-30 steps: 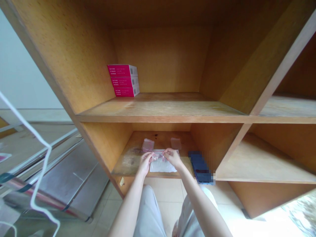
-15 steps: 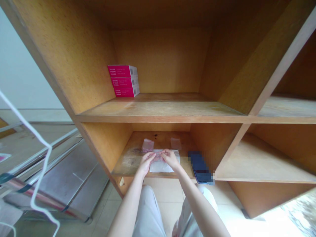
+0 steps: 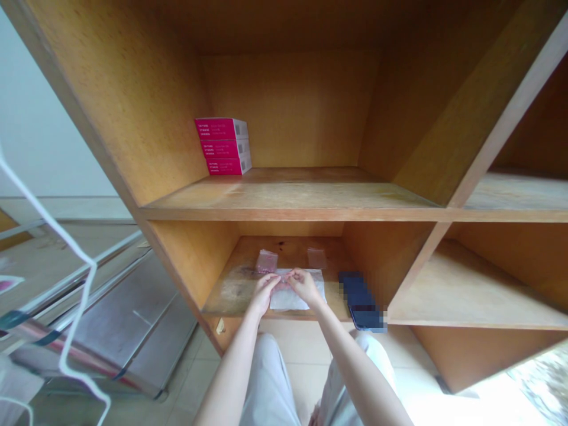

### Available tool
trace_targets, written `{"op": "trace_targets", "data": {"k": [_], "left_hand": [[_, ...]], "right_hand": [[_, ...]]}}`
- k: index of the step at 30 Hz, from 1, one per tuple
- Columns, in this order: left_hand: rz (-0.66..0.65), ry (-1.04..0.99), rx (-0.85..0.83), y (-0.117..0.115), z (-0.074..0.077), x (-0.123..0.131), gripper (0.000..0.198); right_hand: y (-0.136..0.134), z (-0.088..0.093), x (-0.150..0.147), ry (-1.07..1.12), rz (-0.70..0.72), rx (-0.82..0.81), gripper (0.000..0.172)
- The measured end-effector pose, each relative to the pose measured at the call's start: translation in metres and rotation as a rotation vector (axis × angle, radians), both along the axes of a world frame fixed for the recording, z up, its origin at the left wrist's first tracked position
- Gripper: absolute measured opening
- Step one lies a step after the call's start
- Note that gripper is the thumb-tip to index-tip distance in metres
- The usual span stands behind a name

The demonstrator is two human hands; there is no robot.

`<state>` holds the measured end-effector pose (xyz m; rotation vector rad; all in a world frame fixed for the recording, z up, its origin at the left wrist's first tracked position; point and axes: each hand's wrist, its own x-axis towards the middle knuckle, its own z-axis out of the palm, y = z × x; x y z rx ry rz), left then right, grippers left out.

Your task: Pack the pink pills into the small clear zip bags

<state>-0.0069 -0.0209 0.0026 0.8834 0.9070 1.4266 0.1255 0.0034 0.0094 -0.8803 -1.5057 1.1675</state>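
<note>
My left hand (image 3: 267,289) and my right hand (image 3: 304,284) meet over a white sheet (image 3: 290,303) on the lower shelf. Between their pinched fingertips is a small clear plastic bag (image 3: 283,283) with a pinkish tint; its contents are too small to make out. Just beyond my left hand lies a pile of small clear bags (image 3: 267,261) with pink in them. Behind my right hand, another flat clear bag (image 3: 316,258) rests on the wood.
A dark phone (image 3: 361,305), partly blurred out, lies at the shelf's right front edge. Pink boxes (image 3: 224,148) are stacked on the upper shelf. To the left stand a metal-framed rack (image 3: 133,319) and a white cable (image 3: 73,319).
Both hands stay over the sheet, still pinching the small bag, with only slight finger movement. The view has shifted a little.
</note>
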Motion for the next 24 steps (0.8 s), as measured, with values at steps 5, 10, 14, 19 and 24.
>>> {"op": "trace_targets", "data": {"k": [5, 10, 14, 19, 24], "left_hand": [[0.009, 0.027, 0.003, 0.0, -0.001, 0.001, 0.023], [0.023, 0.029, 0.023, 0.002, -0.005, 0.0, 0.021], [0.029, 0.073, 0.028, 0.003, -0.005, 0.0, 0.021], [0.048, 0.091, 0.021, 0.002, -0.004, 0.001, 0.023], [0.036, 0.044, 0.015, 0.001, -0.001, 0.001, 0.024]], "right_hand": [[0.0, -0.001, -0.004, -0.023, -0.038, -0.011, 0.009], [0.003, -0.009, -0.007, -0.073, -0.082, 0.006, 0.011], [0.003, -0.014, -0.01, -0.083, -0.12, 0.026, 0.01], [0.002, -0.012, -0.011, -0.101, -0.121, 0.034, 0.009], [0.0, -0.006, -0.012, -0.084, -0.112, 0.031, 0.01]]}}
